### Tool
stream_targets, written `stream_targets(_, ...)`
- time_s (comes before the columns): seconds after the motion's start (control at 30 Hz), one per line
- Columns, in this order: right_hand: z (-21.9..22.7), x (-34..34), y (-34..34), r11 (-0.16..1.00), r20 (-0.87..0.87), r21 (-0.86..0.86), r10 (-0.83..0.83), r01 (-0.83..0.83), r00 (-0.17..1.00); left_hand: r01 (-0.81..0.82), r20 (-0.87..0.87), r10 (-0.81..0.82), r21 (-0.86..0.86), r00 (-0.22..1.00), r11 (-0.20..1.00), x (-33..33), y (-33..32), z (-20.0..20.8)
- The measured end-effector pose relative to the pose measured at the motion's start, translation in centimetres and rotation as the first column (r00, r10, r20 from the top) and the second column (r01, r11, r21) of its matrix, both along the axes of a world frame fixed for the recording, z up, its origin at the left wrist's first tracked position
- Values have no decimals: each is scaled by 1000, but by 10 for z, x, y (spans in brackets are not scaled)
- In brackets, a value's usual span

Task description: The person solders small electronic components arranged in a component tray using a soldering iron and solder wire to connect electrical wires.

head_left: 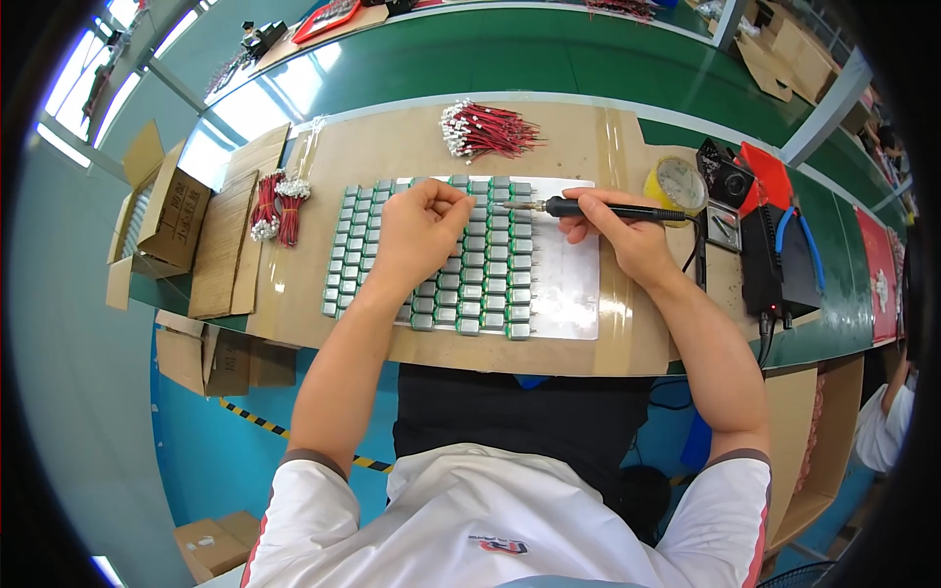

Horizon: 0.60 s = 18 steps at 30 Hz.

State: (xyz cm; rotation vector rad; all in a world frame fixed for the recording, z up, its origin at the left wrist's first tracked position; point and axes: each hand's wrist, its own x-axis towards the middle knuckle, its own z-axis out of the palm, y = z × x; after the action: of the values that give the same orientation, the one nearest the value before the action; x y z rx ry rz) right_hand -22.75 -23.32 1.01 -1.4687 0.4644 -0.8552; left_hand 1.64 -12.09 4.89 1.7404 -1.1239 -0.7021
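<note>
Rows of small grey and green motors (490,284) lie on a shiny metal sheet (567,294) on the brown board. My right hand (627,233) grips a black-handled soldering iron (598,209), whose tip points left at the motors in the upper rows. My left hand (421,230) rests on the motors with its fingers curled and pinched together near the iron's tip; whether it holds a thin wire, I cannot tell.
A bundle of red wires (487,129) lies at the board's far edge, two tied bundles (276,206) at the left. A yellow tape roll (676,183), a black soldering station (774,260) and blue-handled pliers (799,240) sit on the right. Cardboard boxes (162,216) stand to the left.
</note>
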Motion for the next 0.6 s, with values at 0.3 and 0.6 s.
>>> stream_targets(0.3,4,2,9,998,23,60,-17,16,1000,-51,142,65,-98,988,994,4,3,-22)
stream_targets(0.6,0,1,6,997,-30,73,0,2,1000,12,80,-6,-72,997,997,1,1,-18)
